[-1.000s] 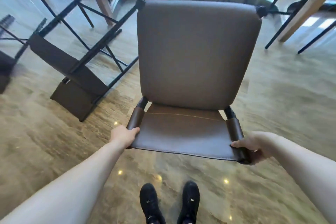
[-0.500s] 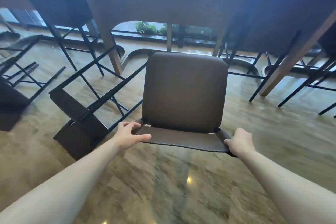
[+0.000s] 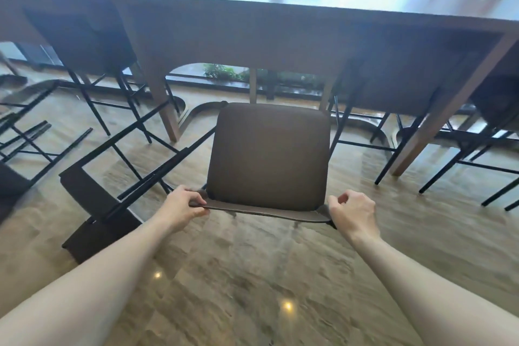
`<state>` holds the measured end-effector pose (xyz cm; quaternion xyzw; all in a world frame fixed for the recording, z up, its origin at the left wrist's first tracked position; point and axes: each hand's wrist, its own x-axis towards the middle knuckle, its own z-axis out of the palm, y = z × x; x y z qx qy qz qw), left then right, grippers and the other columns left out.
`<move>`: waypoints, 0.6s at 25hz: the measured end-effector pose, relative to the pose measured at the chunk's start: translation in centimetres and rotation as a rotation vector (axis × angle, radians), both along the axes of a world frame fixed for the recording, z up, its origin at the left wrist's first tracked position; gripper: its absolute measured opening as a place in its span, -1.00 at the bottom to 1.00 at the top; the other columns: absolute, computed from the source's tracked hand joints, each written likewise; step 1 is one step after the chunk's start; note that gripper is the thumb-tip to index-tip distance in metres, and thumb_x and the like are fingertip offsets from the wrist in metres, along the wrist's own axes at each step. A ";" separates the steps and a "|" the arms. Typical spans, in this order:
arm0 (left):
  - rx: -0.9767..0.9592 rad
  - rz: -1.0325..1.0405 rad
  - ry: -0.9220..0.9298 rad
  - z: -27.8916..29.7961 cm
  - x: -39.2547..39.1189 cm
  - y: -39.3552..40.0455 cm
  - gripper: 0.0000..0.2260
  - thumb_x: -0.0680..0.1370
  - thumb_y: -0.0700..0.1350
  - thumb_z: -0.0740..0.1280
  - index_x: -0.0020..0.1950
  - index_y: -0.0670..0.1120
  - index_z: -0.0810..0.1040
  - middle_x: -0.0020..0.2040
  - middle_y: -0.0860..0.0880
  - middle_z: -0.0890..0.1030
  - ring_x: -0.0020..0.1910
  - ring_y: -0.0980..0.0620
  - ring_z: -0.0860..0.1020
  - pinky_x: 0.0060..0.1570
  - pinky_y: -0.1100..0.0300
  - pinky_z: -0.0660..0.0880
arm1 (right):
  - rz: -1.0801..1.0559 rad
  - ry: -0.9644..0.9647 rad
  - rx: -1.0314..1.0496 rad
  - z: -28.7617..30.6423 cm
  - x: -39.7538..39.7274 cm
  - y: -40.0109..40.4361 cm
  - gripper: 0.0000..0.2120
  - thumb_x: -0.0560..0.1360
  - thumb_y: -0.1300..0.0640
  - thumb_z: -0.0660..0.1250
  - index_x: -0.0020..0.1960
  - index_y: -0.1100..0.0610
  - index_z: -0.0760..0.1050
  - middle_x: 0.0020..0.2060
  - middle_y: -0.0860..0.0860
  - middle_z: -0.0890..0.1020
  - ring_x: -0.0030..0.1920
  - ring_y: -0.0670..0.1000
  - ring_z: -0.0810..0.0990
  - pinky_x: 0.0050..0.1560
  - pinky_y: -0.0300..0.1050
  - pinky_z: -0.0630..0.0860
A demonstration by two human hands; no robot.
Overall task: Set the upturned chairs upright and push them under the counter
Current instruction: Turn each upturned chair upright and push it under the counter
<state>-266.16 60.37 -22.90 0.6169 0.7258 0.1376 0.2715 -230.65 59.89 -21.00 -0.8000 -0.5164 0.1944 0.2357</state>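
Both hands are sliding the chair (image 3: 269,154) nearer the counter (image 3: 252,17); left hand (image 3: 184,205) and right hand (image 3: 354,210) are gripping its backrest corners, seat not yet underneath, another chair (image 3: 92,191) lying toppled alongside.

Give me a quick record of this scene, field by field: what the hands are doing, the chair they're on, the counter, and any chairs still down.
left hand: grips the left end of the backrest top edge
right hand: grips the right end of the same edge
held chair: upright, brown seat facing the counter, not yet under it
counter: wooden, straight ahead, in front of windows
fallen chair: lying on the floor to the left, black legs pointing sideways
tucked chair: upright under the counter, left
floor: glossy stone
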 end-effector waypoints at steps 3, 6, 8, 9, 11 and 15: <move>-0.013 -0.054 0.048 0.8 -0.1 4.1 -0.91 0.49 -0.07 0.49 -0.04 -0.04 0.67 0.16 -0.11 0.46 0.17 -0.11 0.51 0.26 0.18 0.37 | 0.326 -0.039 -0.113 -1.2 -0.2 1.0 -0.69 0.44 -0.10 0.30 0.05 0.08 0.55 0.09 0.07 0.46 0.22 0.11 0.39 0.17 -0.11 0.39; -0.028 -0.106 0.179 0.7 -0.2 7.5 -0.86 0.54 0.09 0.40 -0.08 0.06 0.51 0.15 -0.04 0.32 0.08 -0.12 0.35 0.32 0.01 0.29 | 0.562 -0.266 -0.175 -1.5 0.3 3.1 -0.40 0.33 -0.10 0.36 0.31 0.04 0.30 0.22 0.05 0.21 0.31 0.12 0.13 0.31 -0.05 0.37; 0.010 -0.105 0.267 0.6 -0.2 9.9 -0.81 0.55 0.15 0.35 -0.07 0.07 0.44 0.20 -0.05 0.25 0.05 -0.10 0.22 0.31 -0.01 0.21 | 0.565 -0.334 -0.195 -0.7 0.7 6.0 -0.36 0.33 -0.07 0.37 0.33 0.04 0.23 0.22 0.06 0.17 0.29 0.14 0.13 0.26 0.01 0.41; 0.036 -0.106 0.285 0.8 0.0 11.0 -0.79 0.55 0.18 0.34 -0.05 0.07 0.43 0.24 -0.06 0.25 0.10 -0.12 0.21 0.33 -0.01 0.19 | 0.564 -0.352 -0.217 -0.2 0.7 7.3 -0.35 0.33 -0.06 0.38 0.34 0.03 0.21 0.24 0.06 0.16 0.30 0.15 0.12 0.25 0.04 0.43; 0.087 -0.145 0.328 1.2 0.0 13.9 -0.76 0.53 0.21 0.33 0.04 0.09 0.46 0.38 -0.08 0.23 0.34 -0.19 0.15 0.41 0.00 0.08 | 0.555 -0.386 -0.254 0.5 0.8 10.0 -0.27 0.33 -0.08 0.41 0.39 0.00 0.16 0.33 0.07 0.12 0.37 0.16 0.06 0.27 0.07 0.42; 0.128 -0.286 0.396 2.3 -0.6 20.3 -0.58 0.49 0.27 0.34 0.28 0.18 0.40 0.58 0.00 0.07 0.58 -0.11 -0.18 0.49 -0.11 -0.19 | 0.522 -0.479 -0.230 1.4 1.1 16.0 -0.11 0.31 -0.20 0.41 0.50 -0.05 0.04 0.50 0.09 -0.06 0.54 0.18 -0.21 0.50 0.11 0.08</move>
